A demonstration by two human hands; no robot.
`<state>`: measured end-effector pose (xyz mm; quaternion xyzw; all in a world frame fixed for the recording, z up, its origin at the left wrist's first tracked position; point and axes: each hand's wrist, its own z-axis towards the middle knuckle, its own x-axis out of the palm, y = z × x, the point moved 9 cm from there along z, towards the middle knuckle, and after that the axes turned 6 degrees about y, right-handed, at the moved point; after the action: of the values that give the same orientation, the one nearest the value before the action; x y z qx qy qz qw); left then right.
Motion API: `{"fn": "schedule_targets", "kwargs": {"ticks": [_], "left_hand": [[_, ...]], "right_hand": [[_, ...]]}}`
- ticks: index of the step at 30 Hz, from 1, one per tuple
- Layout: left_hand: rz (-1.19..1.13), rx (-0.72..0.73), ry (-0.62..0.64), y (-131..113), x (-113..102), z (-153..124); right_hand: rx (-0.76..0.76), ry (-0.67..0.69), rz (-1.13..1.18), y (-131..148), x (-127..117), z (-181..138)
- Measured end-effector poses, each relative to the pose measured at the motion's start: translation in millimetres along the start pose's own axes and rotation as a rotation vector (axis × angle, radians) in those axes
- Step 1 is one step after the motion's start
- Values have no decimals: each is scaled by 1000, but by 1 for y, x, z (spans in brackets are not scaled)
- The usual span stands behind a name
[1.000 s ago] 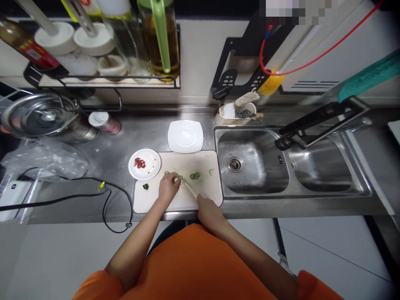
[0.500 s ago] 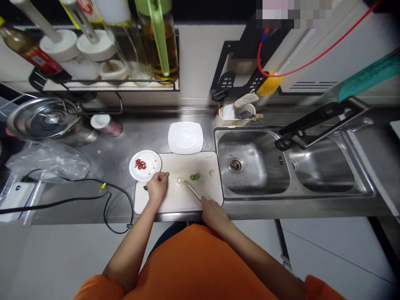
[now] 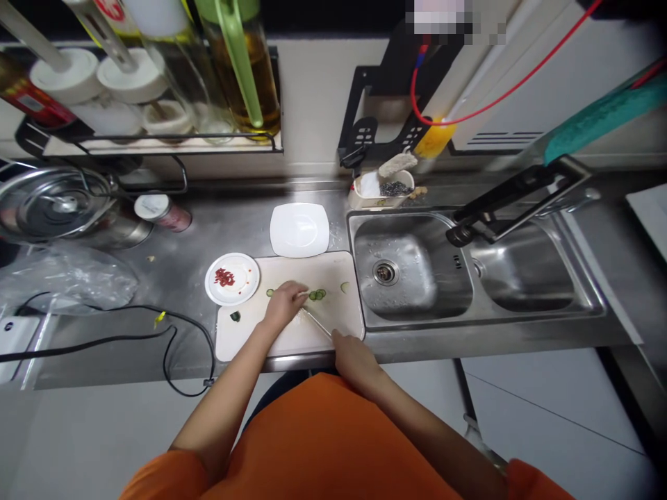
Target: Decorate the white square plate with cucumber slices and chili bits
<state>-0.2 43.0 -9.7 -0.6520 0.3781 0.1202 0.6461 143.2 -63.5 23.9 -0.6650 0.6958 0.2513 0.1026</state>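
My right hand (image 3: 357, 360) is closed round the handle of a knife (image 3: 319, 324), whose blade points up and left over the cutting board (image 3: 292, 344). My left hand (image 3: 284, 305) hovers above the middle of the board, fingers stretched toward a small cluster of cucumber slices (image 3: 317, 295); nothing shows between them. To its left lies another cucumber slice (image 3: 269, 292), partly hidden by the hand. A dark green end piece (image 3: 235, 317) rests near the board's left edge, and a pale thin slice (image 3: 344, 286) lies at the right.
A round plate (image 3: 244, 290) with chopped red pieces overlaps the board's upper left corner. Behind the board is a white squarish dish (image 3: 299, 229). The double sink (image 3: 417, 319) adjoins on the right. Black cable (image 3: 198, 323), plastic bag (image 3: 67, 278) and lidded pot (image 3: 57, 205) occupy the left.
My left hand has moved right from the board's left side to the slice cluster, leaving a cucumber slice behind. The knife stays nearly in place. The view has shifted slightly.
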Motion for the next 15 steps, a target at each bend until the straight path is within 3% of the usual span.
{"fn": "schedule_targets", "kwargs": {"ticks": [3,6,15], "left_hand": [[15,46,180,-10,23,20],[66,63,261,-14,33,30],[53,-9,243,-21,28,31]], "right_hand": [[3,1,-4,-3,1,0],[2,-3,0,-5,4,2],[4,-15,14,-8,5,1]]}}
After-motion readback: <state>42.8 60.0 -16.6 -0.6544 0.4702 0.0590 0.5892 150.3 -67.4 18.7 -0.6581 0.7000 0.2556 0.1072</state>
